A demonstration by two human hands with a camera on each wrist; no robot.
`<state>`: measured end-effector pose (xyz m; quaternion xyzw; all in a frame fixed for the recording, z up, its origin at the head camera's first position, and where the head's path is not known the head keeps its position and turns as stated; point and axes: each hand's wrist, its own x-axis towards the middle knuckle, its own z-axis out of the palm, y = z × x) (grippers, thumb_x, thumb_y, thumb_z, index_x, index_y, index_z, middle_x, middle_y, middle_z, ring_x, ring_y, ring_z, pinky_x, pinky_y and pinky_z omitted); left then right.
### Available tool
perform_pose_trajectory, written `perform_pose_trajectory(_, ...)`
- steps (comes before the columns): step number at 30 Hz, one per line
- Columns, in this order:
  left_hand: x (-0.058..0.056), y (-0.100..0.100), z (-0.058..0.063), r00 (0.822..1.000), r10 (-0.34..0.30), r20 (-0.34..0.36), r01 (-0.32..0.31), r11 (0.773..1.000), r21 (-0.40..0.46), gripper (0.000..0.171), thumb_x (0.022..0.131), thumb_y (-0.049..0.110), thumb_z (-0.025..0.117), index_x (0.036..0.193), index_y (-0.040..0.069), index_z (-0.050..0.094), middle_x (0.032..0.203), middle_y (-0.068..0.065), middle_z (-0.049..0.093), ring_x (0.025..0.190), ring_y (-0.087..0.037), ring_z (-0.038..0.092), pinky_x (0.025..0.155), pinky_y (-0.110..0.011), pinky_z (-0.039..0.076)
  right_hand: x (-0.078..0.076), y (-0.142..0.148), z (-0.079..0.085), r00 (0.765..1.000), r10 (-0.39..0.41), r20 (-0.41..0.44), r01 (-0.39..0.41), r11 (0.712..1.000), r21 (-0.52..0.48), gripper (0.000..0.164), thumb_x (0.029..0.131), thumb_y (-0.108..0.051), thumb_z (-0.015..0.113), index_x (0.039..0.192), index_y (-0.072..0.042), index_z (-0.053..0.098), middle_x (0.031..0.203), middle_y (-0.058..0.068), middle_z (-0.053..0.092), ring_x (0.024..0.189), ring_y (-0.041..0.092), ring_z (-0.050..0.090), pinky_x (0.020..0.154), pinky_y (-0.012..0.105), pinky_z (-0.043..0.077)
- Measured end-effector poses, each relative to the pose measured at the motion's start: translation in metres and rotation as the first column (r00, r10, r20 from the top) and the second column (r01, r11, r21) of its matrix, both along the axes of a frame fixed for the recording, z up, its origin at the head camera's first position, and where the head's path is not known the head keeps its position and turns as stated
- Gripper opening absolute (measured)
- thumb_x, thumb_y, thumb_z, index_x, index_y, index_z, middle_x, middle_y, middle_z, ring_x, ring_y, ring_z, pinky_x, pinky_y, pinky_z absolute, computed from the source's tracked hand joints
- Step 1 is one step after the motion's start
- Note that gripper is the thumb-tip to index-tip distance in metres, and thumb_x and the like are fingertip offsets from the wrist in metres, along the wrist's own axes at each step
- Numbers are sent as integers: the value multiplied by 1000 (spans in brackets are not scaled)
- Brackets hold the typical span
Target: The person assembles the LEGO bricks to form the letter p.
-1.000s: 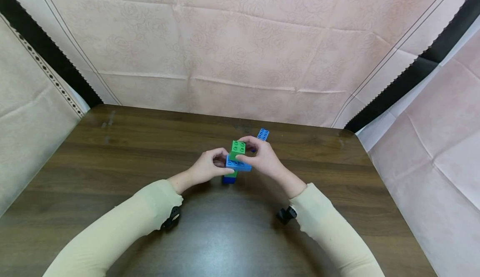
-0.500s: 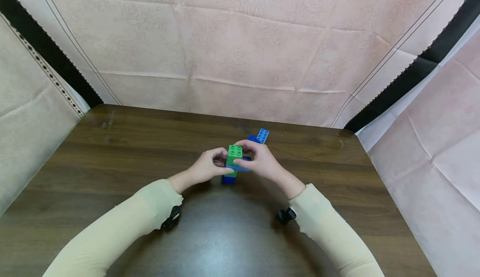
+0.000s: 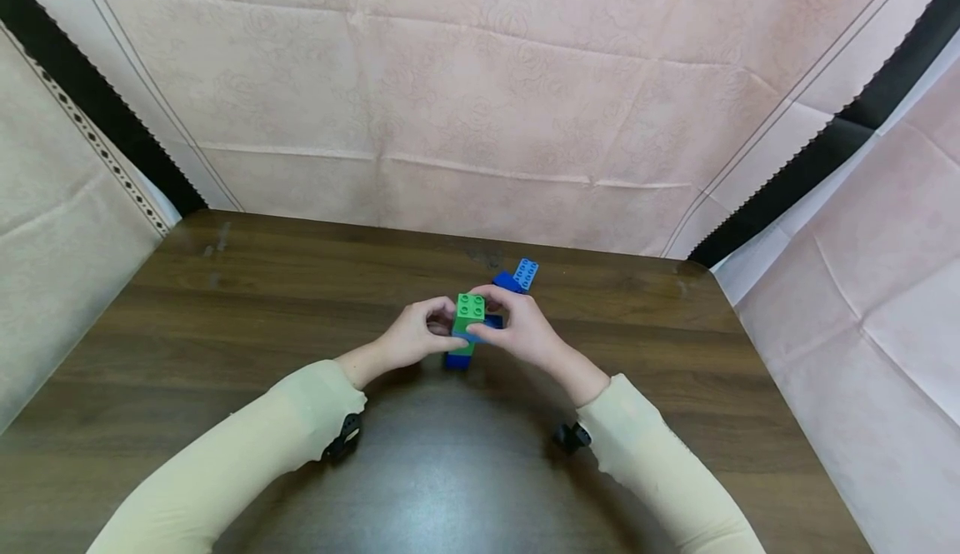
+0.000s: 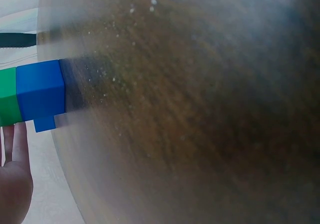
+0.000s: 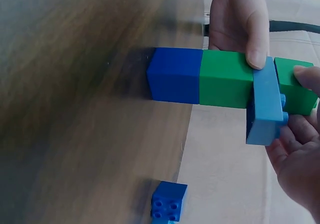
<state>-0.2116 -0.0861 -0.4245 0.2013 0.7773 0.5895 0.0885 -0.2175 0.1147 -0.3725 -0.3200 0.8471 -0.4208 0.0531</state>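
Note:
A short tower of toy building bricks stands at mid-table in the head view. Its base is a dark blue brick [image 5: 175, 75], with a green brick [image 5: 225, 79] above it and a longer light blue brick [image 5: 266, 104] laid across. My left hand [image 3: 408, 333] holds the tower, thumb at the light blue brick's near side. Between thumb and fingers, my right hand [image 3: 525, 329] pinches another green brick [image 3: 470, 310] at the light blue brick's left end; a thin seam shows between them in the right wrist view. Studs stay bare on the light blue brick's other end.
Behind the right hand lie a loose dark blue brick [image 3: 507, 281] and a light blue studded brick [image 3: 526, 273], close together on the brown wooden table [image 3: 262, 304]. Pale patterned cloth [image 3: 480, 104] hangs beyond the table's far edge.
My right hand has brought the upper green brick left and down onto the light blue brick's left end. The left hand has stayed in place on the tower.

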Motion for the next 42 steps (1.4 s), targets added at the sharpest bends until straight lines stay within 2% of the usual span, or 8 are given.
perform_pose_trajectory(9,-1,0,-2,1000,1,-9,-1,1000,2,27,80,10,73,101,2,56,103,-14,62,95,-19,63,86,-31,54,-4,-3,3,1000,-7,-9,7,1000,-20,35,82,-24,73,112,-9,62,101,6,67,92,19,62,79,36,55)
perform_pose_trajectory(15,-1,0,-2,1000,-6,-10,6,1000,-2,28,80,9,73,101,3,56,103,-14,62,94,-20,63,86,-32,54,-4,-4,3,1000,-10,-18,10,1000,-9,34,82,-22,72,111,-6,63,102,8,68,93,24,63,78,38,56)
perform_pose_trajectory(22,0,-1,-2,1000,-4,-9,4,1000,-12,27,80,9,73,101,3,56,103,-13,62,96,-20,63,87,-32,54,-4,-6,3,1000,-7,-29,7,1000,23,35,83,-24,72,112,-7,63,100,6,68,91,18,64,74,26,55)
perform_pose_trajectory(26,0,0,-3,1000,-2,-3,2,1000,-14,28,80,9,73,101,3,56,104,-13,62,96,-20,63,87,-33,54,-5,-5,1,1000,-19,-2,19,1000,1,35,82,-23,72,112,-7,63,101,6,68,92,19,63,74,25,55)
perform_pose_trajectory(31,-1,2,-5,1000,-9,-9,9,1000,-5,28,81,10,73,102,3,56,104,-14,62,96,-21,63,88,-34,54,-4,-3,1,999,-29,42,29,1000,-9,37,82,-23,73,114,-9,61,105,6,66,95,22,61,76,31,54)
perform_pose_trajectory(36,0,1,-4,1000,0,-12,0,1000,-5,28,80,10,74,101,3,56,103,-14,63,95,-21,63,87,-33,54,-5,-5,3,1000,-11,21,11,1000,-22,37,83,-25,72,115,-11,61,107,5,66,96,21,60,81,34,52)
perform_pose_trajectory(42,0,-1,-4,1000,-5,-12,5,1000,-5,28,81,11,73,101,3,56,104,-14,62,97,-22,63,88,-33,54,-6,-9,2,1000,-12,-20,11,999,-49,29,83,-20,71,109,-7,64,103,7,67,90,19,61,77,31,53)
